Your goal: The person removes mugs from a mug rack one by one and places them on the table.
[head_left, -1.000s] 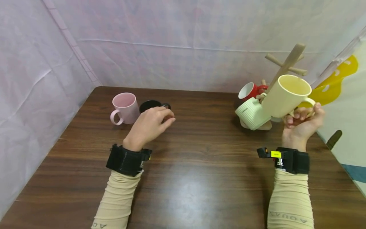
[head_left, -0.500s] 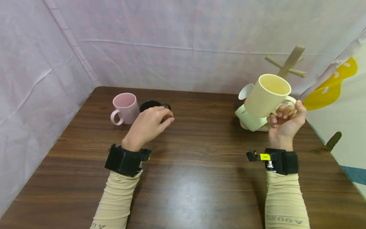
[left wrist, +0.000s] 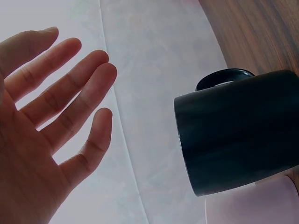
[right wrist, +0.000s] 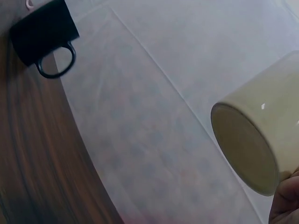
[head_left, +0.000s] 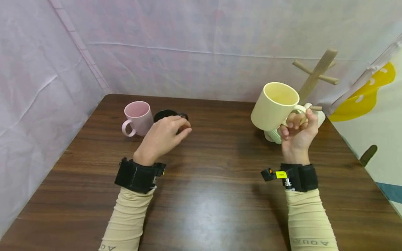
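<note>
One pale yellow mug (head_left: 272, 108) sits right of centre in the head view, raised above the brown table (head_left: 213, 157) and slightly tilted. The right hand (head_left: 296, 136) grips it by the handle, fingers curled round that loop; the mug's body lies just left of and above them. In the right wrist view the mug reaches in from the right edge, its base turned towards the lower left, with part of the hand touching it at the lower right.

The left hand (head_left: 163, 139), left of centre in the head view, has its fingers relaxed and loosely bent. In the left wrist view they spread at the left, apart from the black mug (left wrist: 238, 135) at the right. A pink mug (head_left: 142, 121) stands just beside the black one. Behind the right hand rises a wooden stand (head_left: 318, 74), upper right.
</note>
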Demonstrator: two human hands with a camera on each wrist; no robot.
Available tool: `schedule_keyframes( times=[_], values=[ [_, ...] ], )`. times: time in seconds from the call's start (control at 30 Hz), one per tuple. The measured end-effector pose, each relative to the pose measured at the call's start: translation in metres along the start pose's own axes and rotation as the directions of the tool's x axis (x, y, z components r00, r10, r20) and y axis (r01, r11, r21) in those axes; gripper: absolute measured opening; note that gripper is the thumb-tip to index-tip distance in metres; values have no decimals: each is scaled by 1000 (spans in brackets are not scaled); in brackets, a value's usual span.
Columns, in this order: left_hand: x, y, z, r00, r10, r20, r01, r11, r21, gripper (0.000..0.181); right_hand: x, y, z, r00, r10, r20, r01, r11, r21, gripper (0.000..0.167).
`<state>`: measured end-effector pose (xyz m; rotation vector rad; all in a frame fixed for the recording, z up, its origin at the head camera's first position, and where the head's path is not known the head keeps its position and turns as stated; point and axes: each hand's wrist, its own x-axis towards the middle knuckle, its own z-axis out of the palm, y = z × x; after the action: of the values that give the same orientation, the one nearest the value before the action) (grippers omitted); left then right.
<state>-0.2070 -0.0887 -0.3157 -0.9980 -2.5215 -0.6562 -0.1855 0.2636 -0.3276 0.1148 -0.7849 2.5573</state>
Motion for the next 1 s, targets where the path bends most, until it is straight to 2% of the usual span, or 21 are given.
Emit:
schedule_keyframes(
  times=[0.13,0.3,0.5,0.77,1.0],
  values=[
    [0,0,-1,1000,3,-12,-3,1000,-10,10,-4,6,4,998,42,49,-43,999,6,52],
    [2,-2,0,1000,5,-20,-5,1000,-24,11,-7,13,8,994,54,91,-55,998,9,51],
    [1,-3,2,1000,-11,-9,11,999,-34,14,-12,25,11,985,104,139,-98,994,-48,50],
    [1,-3,3,1000,-4,-26,3,999,-45,14,-21,42,17,975,92,203,-51,979,-200,51],
    [3,-2,3,1000,-4,-11,3,997,-73,16,-26,48,19,966,135,220,-95,978,-185,53]
  ],
)
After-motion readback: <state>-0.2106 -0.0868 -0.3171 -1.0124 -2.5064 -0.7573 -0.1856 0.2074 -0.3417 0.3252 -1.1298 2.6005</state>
